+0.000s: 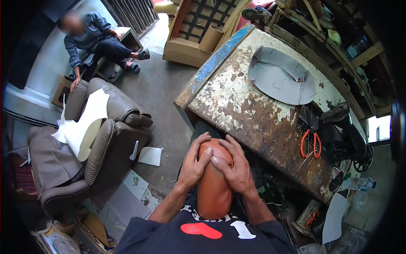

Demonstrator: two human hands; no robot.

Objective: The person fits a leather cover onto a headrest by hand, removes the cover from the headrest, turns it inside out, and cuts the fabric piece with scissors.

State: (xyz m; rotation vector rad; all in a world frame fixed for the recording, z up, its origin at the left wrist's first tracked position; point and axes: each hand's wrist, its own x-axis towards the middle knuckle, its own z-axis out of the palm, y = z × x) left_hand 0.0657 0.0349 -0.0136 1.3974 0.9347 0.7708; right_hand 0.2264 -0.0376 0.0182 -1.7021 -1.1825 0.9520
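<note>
A long, rounded padded piece covered in orange-brown leather (213,190) rests against my shirt, its far end pointing away from me. From its left side, my left hand (195,164) curves round the far end, thumb pressed on the top seam. My right hand (234,167) grips the same end from the right, its thumb nearly meeting the other. The underside of the leather piece is hidden. Whether it is an armrest or a headrest, I cannot tell.
To my right stands a worn workbench (237,110) with a grey oval panel (281,76), orange-handled scissors (311,142) and a black sewing machine (349,135). A brown recliner (105,148) is on the left. A seated person (95,38) touches its back. A plastic bottle (359,183) lies at right.
</note>
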